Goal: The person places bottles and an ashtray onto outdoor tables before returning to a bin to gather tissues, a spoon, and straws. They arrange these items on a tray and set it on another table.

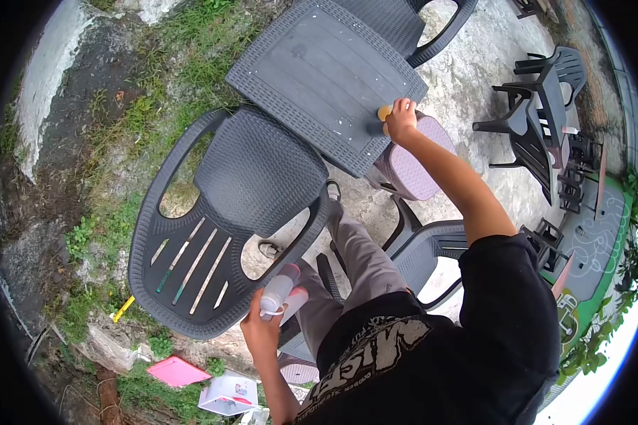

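Head view: two bottles (277,288) are clasped in the fingers of the left hand (261,329), lower centre; one container (383,114), in those of the right hand (403,124), at the counter (319,64) edge, upper centre.

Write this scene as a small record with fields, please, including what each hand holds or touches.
Left hand: holds two pale bottles together
Right hand: on a small yellow-topped container near the table's corner; exact grip partly hidden
Table: dark grey, with small pale specks
Nearest seats: dark grey chair; pinkish stool by the same corner
Ground: concrete, with grass at the left of the view
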